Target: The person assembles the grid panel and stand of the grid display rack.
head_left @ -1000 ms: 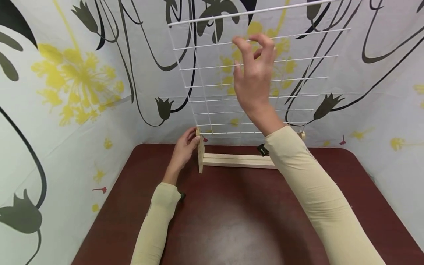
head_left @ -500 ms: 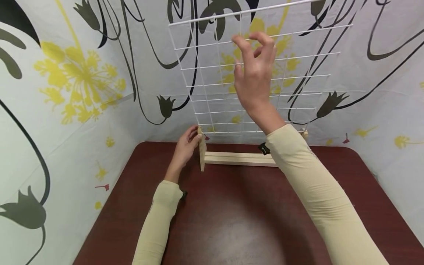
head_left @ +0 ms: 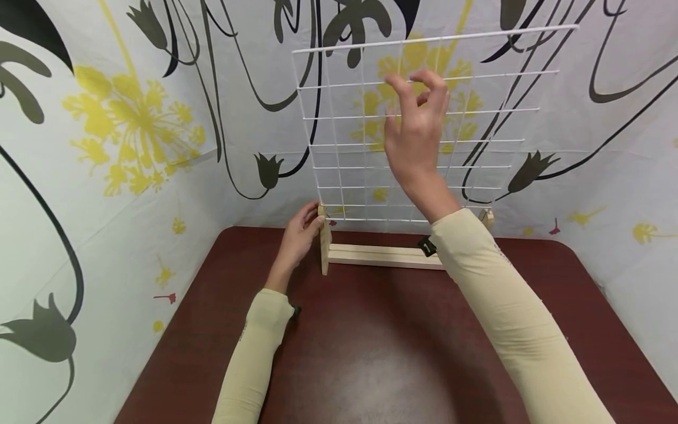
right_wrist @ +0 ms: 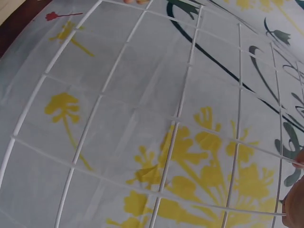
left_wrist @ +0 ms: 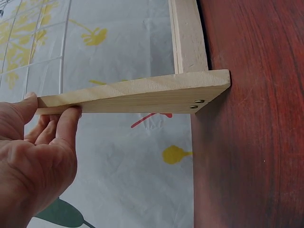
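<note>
Lowered a little since before, my right hand (head_left: 418, 132) raised, fingers (head_left: 405, 94) pinching wire grid (head_left: 339, 171), left hand (head_left: 299, 238) fingers gripping wooden stand (head_left: 324, 247).

Bright, even light fills all views, with a soft glare patch on the dark surface (head_left: 371, 377). The head view bows towards its edges. Shadows are faint; the fingers (right_wrist: 297, 159) at the right wrist view's edge blur.

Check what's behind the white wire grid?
Behind the wire grid, a flower-printed sheet shows through every cell. The right hand covers a few cells, so that patch is unseen.
</note>
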### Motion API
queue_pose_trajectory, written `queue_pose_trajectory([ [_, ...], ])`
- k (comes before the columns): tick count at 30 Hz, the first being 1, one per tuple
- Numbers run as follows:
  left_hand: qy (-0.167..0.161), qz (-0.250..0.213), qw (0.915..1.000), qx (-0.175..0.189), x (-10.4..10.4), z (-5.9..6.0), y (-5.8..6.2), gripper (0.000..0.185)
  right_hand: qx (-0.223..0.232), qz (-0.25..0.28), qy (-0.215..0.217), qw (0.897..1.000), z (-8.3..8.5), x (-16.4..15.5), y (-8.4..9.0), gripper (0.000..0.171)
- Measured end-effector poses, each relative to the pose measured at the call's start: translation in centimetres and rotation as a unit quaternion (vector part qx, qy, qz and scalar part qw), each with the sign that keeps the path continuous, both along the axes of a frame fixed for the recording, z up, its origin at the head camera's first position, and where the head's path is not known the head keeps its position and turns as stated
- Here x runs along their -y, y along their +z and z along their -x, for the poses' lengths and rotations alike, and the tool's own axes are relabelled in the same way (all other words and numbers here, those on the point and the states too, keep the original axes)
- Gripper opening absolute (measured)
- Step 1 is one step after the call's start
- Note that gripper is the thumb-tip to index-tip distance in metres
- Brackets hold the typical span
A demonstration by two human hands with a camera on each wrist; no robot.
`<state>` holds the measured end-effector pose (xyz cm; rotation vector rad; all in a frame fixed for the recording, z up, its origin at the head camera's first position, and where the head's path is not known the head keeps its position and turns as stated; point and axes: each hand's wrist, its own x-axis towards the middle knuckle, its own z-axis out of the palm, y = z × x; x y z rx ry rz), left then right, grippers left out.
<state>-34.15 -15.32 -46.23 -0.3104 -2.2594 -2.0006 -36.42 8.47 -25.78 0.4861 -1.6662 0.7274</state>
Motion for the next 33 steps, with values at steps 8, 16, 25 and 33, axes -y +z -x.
queue_pose_trajectory([
  [8, 0.000, 0.010, 0.9999, -0.011, 0.0, -0.2, 0.2, 0.051, 0.004, 0.009, -0.001, 1.000, 0.3, -1.2, -1.0, 0.050],
  [16, 0.001, 0.011, 0.9999, -0.001, 0.0, -0.4, 0.4, 0.051, 0.016, -0.006, -0.019, 1.000, 0.2, -1.8, -2.0, 0.048],
  [25, 0.001, 0.034, 0.9994, 0.008, 0.0, -0.4, 1.2, 0.052, 0.041, -0.028, -0.052, 0.997, 0.0, -2.7, -2.9, 0.045],
  [33, -0.003, 0.059, 0.9978, 0.031, -0.3, -0.8, 2.7, 0.055, 0.042, -0.032, -0.046, 0.998, -0.1, -2.9, -3.2, 0.046],
])
